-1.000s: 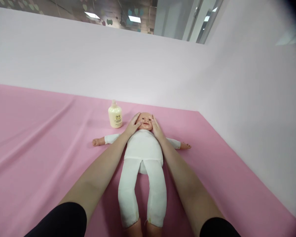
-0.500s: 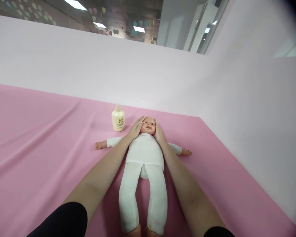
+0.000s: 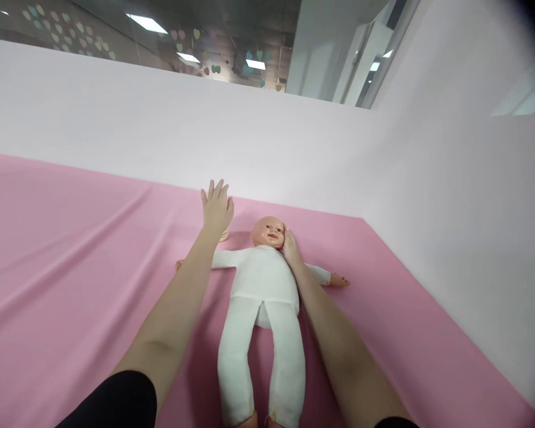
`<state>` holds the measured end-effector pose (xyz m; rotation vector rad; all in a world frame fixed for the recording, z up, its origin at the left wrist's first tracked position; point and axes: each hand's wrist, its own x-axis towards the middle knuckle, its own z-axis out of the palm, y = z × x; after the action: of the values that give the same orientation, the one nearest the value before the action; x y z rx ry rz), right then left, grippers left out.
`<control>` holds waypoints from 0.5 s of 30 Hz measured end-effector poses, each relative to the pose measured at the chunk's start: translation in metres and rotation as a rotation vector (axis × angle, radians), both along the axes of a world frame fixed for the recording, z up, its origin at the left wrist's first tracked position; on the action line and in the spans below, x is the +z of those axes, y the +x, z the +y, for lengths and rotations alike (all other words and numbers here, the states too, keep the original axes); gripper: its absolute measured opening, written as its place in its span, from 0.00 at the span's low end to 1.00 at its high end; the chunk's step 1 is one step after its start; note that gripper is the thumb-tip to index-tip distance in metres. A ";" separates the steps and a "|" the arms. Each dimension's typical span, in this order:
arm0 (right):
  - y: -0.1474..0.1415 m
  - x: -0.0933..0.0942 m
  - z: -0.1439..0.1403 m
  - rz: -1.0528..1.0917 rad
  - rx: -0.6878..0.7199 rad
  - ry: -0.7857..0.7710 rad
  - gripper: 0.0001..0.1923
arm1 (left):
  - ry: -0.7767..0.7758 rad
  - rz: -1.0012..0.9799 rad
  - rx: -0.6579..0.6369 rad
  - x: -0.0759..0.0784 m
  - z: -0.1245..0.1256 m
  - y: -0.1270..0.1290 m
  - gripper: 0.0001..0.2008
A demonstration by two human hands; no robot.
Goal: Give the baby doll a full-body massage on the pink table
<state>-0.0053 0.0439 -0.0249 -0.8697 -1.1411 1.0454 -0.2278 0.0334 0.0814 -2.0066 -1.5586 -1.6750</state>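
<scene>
A baby doll (image 3: 265, 279) with a white cloth body lies on its back, arms spread to the sides. My right hand (image 3: 290, 245) rests against the side of the doll's head, at its cheek; its fingers look extended. My left hand (image 3: 216, 209) is raised with fingers spread, in front of and over the pump bottle (image 3: 223, 235). Most of that pale yellow bottle is hidden behind this hand and wrist; only a bit of its lower side shows. Whether the left hand touches the bottle's top, I cannot tell.
A pink sheet (image 3: 93, 249) with a few creases covers the surface under the doll. White walls (image 3: 160, 131) rise behind it and on the right. Above the back wall is a window (image 3: 232, 41) with heart-shaped decorations.
My left hand has left the doll's head and moved left to the bottle, now hiding most of it. The doll's head has tilted slightly right, against my right hand, which stays in place.
</scene>
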 end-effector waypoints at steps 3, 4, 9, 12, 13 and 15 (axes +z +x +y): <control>0.000 -0.002 0.000 0.009 0.027 0.025 0.30 | -0.060 0.019 0.031 -0.011 0.008 -0.009 0.18; 0.000 -0.003 -0.001 0.010 0.027 0.026 0.30 | -0.069 0.024 0.036 -0.014 0.010 -0.010 0.17; 0.001 -0.002 -0.002 -0.020 -0.028 0.004 0.31 | -0.061 0.011 0.015 -0.016 0.012 -0.013 0.18; 0.002 0.001 -0.004 -0.043 -0.010 0.009 0.31 | -0.056 0.012 -0.014 -0.017 0.015 -0.018 0.20; 0.003 0.002 -0.004 -0.050 -0.006 0.011 0.31 | -0.049 0.008 -0.028 -0.019 0.017 -0.021 0.21; 0.003 0.003 -0.004 -0.069 0.001 0.015 0.30 | -0.027 -0.023 -0.057 -0.023 0.021 -0.024 0.23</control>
<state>-0.0019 0.0399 -0.0221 -0.8987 -1.2057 1.0130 -0.2521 0.0548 0.0586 -2.0716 -1.5536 -1.7119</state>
